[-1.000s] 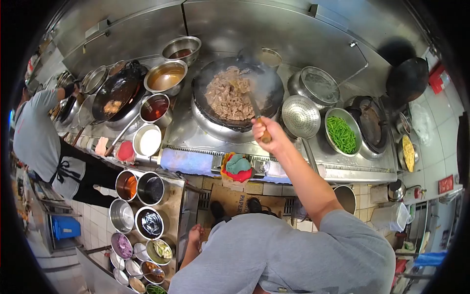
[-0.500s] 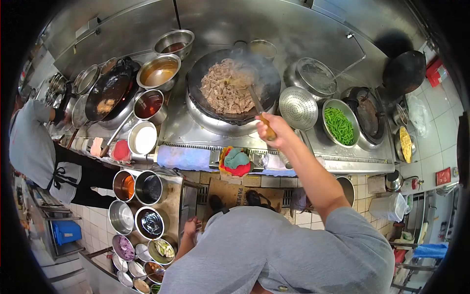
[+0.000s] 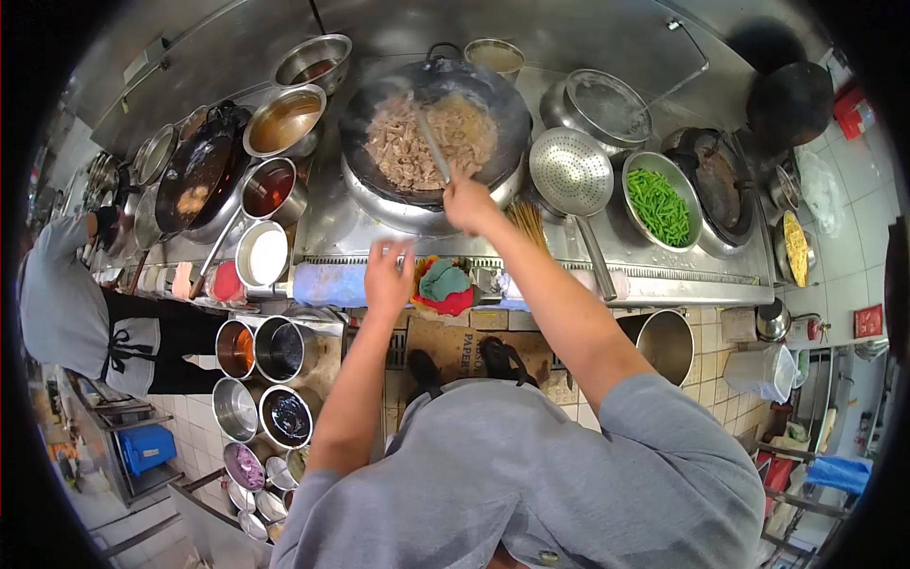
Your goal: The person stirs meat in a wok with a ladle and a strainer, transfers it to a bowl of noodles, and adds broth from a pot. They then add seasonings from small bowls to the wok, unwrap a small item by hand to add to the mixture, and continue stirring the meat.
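Sliced meat (image 3: 408, 152) lies in the large black wok (image 3: 507, 123) on the stove. My right hand (image 3: 469, 204) is wrapped round the handle end of a long metal utensil (image 3: 433, 142), whose far part reaches into the meat. Just in front of the wok, my left hand (image 3: 389, 275) is raised over the stove's front edge, fingers apart and holding nothing. Beside it sit crumpled green and red cloths (image 3: 444, 282).
A perforated strainer (image 3: 572, 171) and a bowl of green beans (image 3: 659, 204) are to the right. Bowls of sauce (image 3: 284, 123) and a white-filled pot (image 3: 263, 254) stand left. A co-worker (image 3: 71, 303) is at another wok (image 3: 194, 180).
My left hand has come up from beside my body to the stove front. My right hand has moved left and nearer the wok, and the utensil now slants across the meat from upper left.
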Motion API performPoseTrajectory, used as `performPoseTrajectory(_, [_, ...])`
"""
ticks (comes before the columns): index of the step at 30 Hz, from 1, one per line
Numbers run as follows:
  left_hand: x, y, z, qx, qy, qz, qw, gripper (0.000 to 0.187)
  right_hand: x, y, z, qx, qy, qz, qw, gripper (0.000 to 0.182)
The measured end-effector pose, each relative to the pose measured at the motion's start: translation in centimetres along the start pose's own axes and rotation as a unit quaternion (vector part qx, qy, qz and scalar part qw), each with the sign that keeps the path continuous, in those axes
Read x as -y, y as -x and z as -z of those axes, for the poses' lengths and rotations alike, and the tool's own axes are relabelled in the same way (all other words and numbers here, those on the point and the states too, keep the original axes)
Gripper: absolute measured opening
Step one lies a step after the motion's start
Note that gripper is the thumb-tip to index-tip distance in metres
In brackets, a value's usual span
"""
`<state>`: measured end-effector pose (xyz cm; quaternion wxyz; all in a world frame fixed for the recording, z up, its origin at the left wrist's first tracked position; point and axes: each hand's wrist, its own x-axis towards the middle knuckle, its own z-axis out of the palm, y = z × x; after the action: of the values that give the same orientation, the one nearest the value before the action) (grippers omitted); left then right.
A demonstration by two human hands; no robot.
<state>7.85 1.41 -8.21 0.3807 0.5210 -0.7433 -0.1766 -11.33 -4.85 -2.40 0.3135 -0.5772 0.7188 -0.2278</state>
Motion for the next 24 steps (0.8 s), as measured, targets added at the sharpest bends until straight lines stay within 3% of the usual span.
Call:
performPoseTrajectory(1, [-1.4,-2.4,-0.8,-0.025,-0.003,-0.021,0.999,0.019,-1.2,1.5,-0.8,-0.018,0.08,0.048,0.996,0.045])
performPoseTrajectory(3, [-2.5,-5.7,-2.6,-0.049,-0.002,-0.044,0.998,0.019,-1.6,6.3,1.6,0.044,0.21,0.044,0.976,0.064])
performPoseTrajectory(5, [-2.7,-7.3,-3.9,0.026,-0.047,-0.012,0.998,0.021,-5.6,8.6,3.7,0.036,0.31,0.097,0.945,0.07])
performPoseTrajectory(9, [-1.6,-7.7,-5.3,0.066,-0.093,0.019,0.993,0.017,-12.1,9.7,9.9,0.01,0.379,0.094,0.921,0.073])
performPoseTrajectory(11, [-1.2,-8.4,-5.7,0.06,-0.108,0.021,0.992,0.016,-12.4,11.6,12.4,-0.011,0.355,0.074,0.932,0.067])
performPoseTrajectory(14, [-1.8,-8.4,-5.6,0.05,-0.133,0.045,0.989,0.015,-12.9,15.8,17.5,-0.084,0.198,0.177,0.96,0.059])
performPoseTrajectory(16, [-1.9,-7.5,-5.8,0.043,-0.13,0.042,0.99,0.014,-10.6,19.3,23.0,-0.032,0.173,0.114,0.978,0.06])
performPoseTrajectory(18, [-2.3,-6.8,-6.1,0.041,-0.124,0.064,0.989,0.014,-9.3,21.4,26.3,-0.015,0.178,0.117,0.977,0.055])
performPoseTrajectory(22, [-3.8,-6.3,-5.5,0.011,-0.084,0.068,0.994,0.017,-13.8,15.8,22.0,0.026,0.224,0.146,0.963,0.051])
performPoseTrajectory(24, [-5.8,-3.9,-4.6,-0.021,0.105,0.069,0.992,0.017,-16.1,13.0,19.7,0.009,0.186,0.201,0.962,0.05])
